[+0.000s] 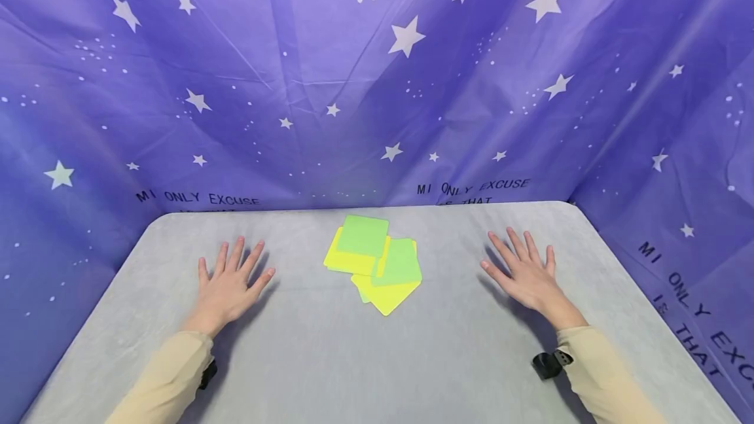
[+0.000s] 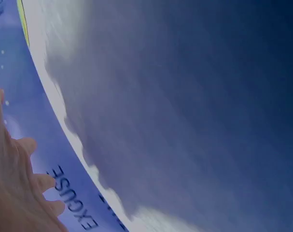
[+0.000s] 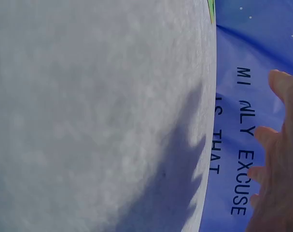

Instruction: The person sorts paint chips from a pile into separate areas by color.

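Observation:
Several green and yellow square cards (image 1: 396, 262) lie overlapped in a loose pile toward the far middle of the grey table (image 1: 330, 365). To the left of the pile, my left hand (image 1: 226, 290) is held palm down above the table with its fingers spread. My right hand (image 1: 527, 277) mirrors it on the other side, fingers also spread. Neither hand holds or touches a card. Both wrist views show the hands raised over the surface, with the left hand (image 2: 16, 179) and the right hand (image 3: 281, 159) each at the frame's edge and shadows on the tabletop.
A purple-blue curtain (image 1: 330, 77) with white stars and black lettering hangs right behind the table's far edge and along both sides. Black devices are strapped at both wrists, the right one (image 1: 548, 365) showing more fully. Beige sleeves (image 1: 607, 368) cover the forearms.

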`<state>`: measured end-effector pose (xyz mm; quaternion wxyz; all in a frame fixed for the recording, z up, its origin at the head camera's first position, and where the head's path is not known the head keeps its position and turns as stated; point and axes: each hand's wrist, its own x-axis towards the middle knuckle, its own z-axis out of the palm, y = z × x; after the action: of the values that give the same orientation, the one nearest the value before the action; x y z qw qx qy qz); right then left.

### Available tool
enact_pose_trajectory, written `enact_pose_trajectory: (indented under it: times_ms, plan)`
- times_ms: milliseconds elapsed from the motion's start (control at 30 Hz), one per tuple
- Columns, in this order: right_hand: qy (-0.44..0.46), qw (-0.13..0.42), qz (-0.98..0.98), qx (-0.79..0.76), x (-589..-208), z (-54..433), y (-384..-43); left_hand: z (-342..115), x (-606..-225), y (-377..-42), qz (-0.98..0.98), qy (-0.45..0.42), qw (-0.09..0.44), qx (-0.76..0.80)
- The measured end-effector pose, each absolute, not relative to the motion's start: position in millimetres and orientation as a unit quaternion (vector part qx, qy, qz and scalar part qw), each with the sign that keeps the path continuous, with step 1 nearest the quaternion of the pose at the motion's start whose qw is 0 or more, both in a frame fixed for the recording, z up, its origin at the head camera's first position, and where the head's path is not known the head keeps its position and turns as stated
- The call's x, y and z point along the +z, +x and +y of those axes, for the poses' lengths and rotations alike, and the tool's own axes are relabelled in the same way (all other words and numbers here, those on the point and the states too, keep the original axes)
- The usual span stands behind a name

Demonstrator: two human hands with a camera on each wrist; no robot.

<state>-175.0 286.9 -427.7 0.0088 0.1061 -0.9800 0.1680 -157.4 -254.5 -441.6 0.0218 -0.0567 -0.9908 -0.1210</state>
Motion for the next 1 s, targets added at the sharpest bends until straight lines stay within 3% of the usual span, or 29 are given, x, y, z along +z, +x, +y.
enact_pose_trajectory:
  times_ms: [667, 1000]
  plan:
    - [0.176, 0.040, -0.945, 0.272, -437, 223, -172, -164, -434, -188, -0.982, -0.111, 0.009, -0.151]
    - [0.215, 0.070, -0.927, 0.299, -441, 190, -176, -141, -436, -209, -0.981, -0.096, -0.038, -0.163]
